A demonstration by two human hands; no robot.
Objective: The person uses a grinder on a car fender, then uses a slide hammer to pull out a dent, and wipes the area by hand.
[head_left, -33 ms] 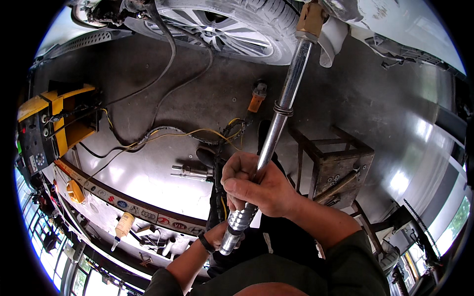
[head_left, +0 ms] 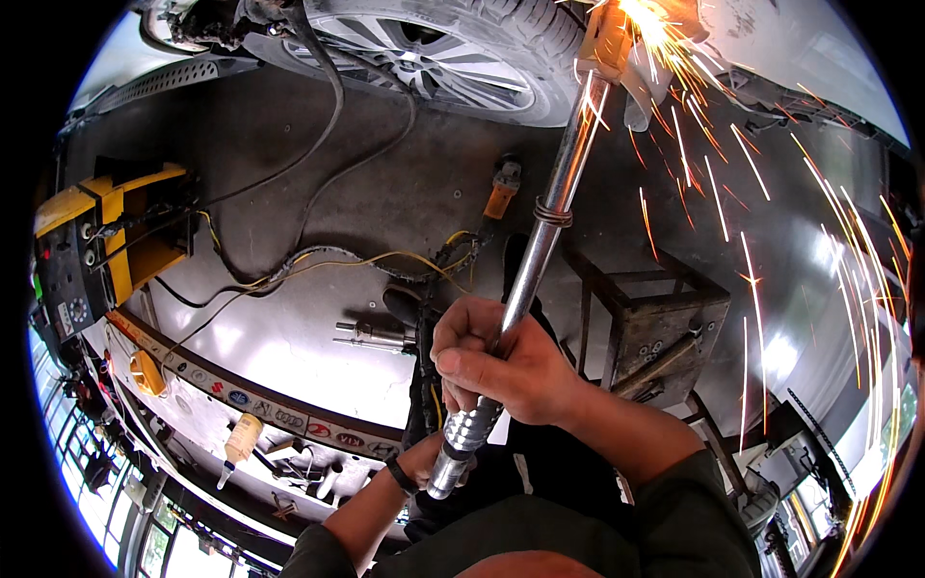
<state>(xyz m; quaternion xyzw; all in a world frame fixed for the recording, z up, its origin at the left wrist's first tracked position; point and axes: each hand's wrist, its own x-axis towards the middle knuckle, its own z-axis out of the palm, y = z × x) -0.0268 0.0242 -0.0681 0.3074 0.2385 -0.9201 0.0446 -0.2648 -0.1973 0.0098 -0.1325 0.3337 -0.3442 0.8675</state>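
Here, hands around metal rod — sparks, tan bottle, contents unclear

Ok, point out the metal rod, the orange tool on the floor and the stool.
Metal rod (head_left: 536, 260), head view: its shaft.
Orange tool (head_left: 499, 199), head view: its orange body.
Stool (head_left: 678, 314), head view: its seat.

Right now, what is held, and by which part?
The metal rod: the right hand grips its shaft just above the ridged end; the left hand is at that end, partly hidden, its hold unclear.
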